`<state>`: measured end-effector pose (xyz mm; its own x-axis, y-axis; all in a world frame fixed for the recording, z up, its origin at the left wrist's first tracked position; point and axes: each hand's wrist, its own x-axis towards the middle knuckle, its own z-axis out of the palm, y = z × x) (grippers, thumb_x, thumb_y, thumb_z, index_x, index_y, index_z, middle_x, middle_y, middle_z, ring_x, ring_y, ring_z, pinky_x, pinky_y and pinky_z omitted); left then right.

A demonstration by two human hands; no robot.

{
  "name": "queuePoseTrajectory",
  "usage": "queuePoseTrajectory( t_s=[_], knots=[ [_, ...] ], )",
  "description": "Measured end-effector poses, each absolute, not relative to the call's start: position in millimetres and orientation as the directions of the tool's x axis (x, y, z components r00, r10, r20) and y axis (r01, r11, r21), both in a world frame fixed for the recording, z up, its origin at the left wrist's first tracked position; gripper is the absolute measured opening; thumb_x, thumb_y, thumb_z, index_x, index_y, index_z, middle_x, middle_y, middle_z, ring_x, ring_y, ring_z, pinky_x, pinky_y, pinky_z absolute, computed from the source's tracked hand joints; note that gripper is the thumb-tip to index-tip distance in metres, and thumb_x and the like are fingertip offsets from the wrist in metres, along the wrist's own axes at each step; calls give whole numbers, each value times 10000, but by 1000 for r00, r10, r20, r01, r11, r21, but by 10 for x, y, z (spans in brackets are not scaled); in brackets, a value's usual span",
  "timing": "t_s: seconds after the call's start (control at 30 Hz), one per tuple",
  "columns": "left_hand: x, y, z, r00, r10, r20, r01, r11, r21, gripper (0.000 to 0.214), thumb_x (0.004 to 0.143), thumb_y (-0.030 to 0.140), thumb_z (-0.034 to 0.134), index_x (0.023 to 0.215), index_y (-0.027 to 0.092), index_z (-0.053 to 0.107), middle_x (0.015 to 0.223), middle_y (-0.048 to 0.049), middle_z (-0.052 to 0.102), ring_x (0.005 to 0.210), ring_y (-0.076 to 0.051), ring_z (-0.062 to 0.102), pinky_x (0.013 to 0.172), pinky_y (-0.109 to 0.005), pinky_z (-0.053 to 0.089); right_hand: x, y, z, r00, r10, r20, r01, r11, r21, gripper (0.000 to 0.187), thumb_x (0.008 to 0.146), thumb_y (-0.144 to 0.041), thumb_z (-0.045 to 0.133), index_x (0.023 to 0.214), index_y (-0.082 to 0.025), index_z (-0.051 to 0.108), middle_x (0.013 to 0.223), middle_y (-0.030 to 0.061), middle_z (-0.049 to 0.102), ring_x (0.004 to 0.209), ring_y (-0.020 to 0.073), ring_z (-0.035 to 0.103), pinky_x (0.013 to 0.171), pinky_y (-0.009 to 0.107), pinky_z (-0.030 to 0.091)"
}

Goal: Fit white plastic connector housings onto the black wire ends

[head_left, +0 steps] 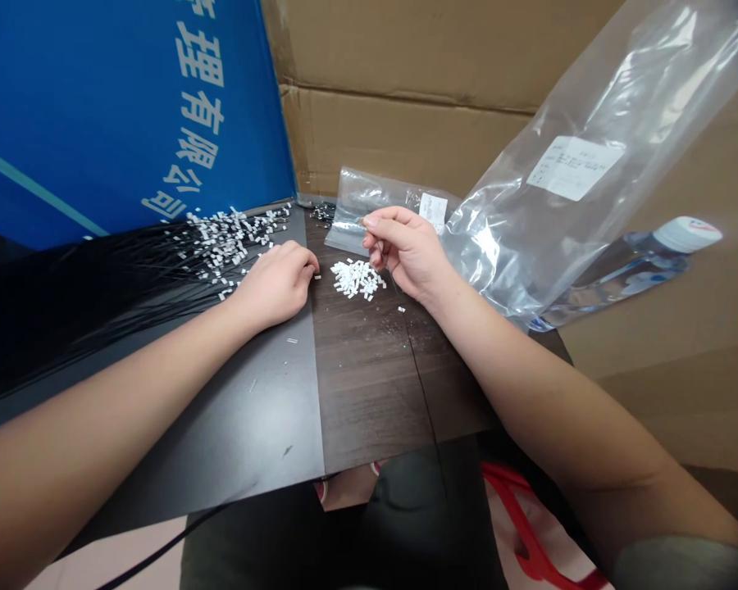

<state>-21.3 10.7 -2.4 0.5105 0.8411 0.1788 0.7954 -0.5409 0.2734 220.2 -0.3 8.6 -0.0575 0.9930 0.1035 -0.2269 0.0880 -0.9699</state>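
Nearest: dark trousers (pixel 338 541) are filling the bottom edge, a red plastic frame (pixel 522 533) standing at lower right. Black cable (pixel 160 557) is running below the table edge at left.

Tabletop: a grey panel (pixel 271 418) is meeting dark wood-grain board (pixel 375 393). Small clear slivers (pixel 291 340) are lying on the grey. One loose white piece (pixel 402 309) is lying on the board, below the right hand (pixel 406 250).

Left hand (pixel 276 283): resting knuckles-up by the join, fingers curling under; cannot tell whether it is gripping anything. Right hand: hovering over the board, thumb and forefinger coming together; anything between them is too small to tell. A thin dark line is running from beneath it toward the lap; strand or seam, cannot tell.

A loose heap of small white pieces (pixel 357 279) is sitting on the board between the hands. Beyond the left hand, black strands with white tips (pixel 227 242) are spreading in a thick bundle.

Farther: a small clear bag (pixel 360 201) is lying behind the heap. At right, a large labelled clear bag (pixel 529 221) is partly covering a tilted white-capped bottle (pixel 633 266).

Back: a blue panel with white characters (pixel 98 98) is standing beside brown cardboard (pixel 406 49).
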Motion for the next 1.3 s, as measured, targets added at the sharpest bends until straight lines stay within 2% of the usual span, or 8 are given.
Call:
queuePoseTrajectory(
  t_s=[0.23, 0.7, 0.83, 0.93, 1.03, 1.13, 1.2, 1.3],
  knots=[
    [-207, 96, -23, 518, 828, 215, 795, -558, 236, 285, 982, 417, 545, 1034, 189, 708, 1067, -136, 682, 1069, -342, 625, 1017, -512, 503, 2187, -34, 102, -54, 992, 113, -244, 97, -965, 360, 785, -500, 903, 902, -252, 669, 748, -24, 682, 577, 98, 551, 515, 264, 462],
    [-200, 136, -64, 475, 850, 226, 807, -523, 274, 185, 991, 334, 548, 976, 192, 665, 1054, -145, 670, 1045, -342, 616, 973, -515, 499, 2141, -57, 99, -86, 987, 137, -250, 112, -962, 271, 825, -421, 869, 886, -234, 683, 720, -25, 689, 550, 88, 542, 498, 251, 447],
    [-193, 62, -5, 452, 838, 305, 783, -537, 314, 129, 992, 291, 548, 959, 198, 631, 1047, -136, 660, 1053, -325, 603, 981, -501, 484, 2114, -55, 63, -122, 983, 137, -224, 107, -969, 270, 810, -415, 874, 862, -220, 695, 702, -17, 710, 536, 88, 558, 482, 244, 440],
    [-181, -19, 87, 418, 838, 350, 732, -539, 416, 82, 987, 258, 560, 934, 206, 597, 1036, -117, 670, 1034, -295, 607, 975, -476, 481, 2088, -61, 22, -153, 977, 145, -196, 114, -974, 272, 804, -415, 879, 854, -216, 700, 694, -14, 719, 533, 90, 577, 481, 242, 438],
    [-160, -88, 185, 335, 896, 293, 574, -440, 690, 107, 986, 269, 618, 909, 206, 580, 956, -86, 700, 934, -249, 647, 901, -425, 507, 2069, -60, -18, -175, 970, 167, -183, 134, -974, 284, 801, -424, 883, 863, -213, 703, 694, -14, 726, 523, 90, 585, 482, 243, 440],
    [-123, -141, 246, 299, 944, 136, 191, -199, 961, 193, 955, 279, 716, 871, 197, 563, 852, -49, 700, 789, -188, 670, 805, -362, 545, 2056, -56, -31, -170, 969, 177, -162, 149, -975, 288, 801, -433, 877, 860, -216, 698, 688, -18, 723, 517, 88, 578, 484, 245, 444],
    [-88, -168, 248, 307, 951, 44, -23, -39, 999, 252, 902, 265, 800, 847, 188, 566, 802, -26, 685, 719, -154, 668, 759, -328, 565, 2049, -59, -25, -165, 969, 185, -155, 160, -975, 287, 800, -435, 876, 860, -218, 697, 684, -19, 720, 519, 89, 578, 488, 247, 447],
    [-29, -183, 173, 316, 949, -6, -148, 55, 987, 315, 826, 239, 895, 841, 174, 587, 782, -22, 702, 692, -137, 685, 727, -301, 583, 2032, -75, -13, -169, 966, 197, -150, 172, -974, 294, 793, -436, 881, 852, -215, 696, 675, -14, 719, 517, 93, 576, 494, 252, 458]
  ],
)
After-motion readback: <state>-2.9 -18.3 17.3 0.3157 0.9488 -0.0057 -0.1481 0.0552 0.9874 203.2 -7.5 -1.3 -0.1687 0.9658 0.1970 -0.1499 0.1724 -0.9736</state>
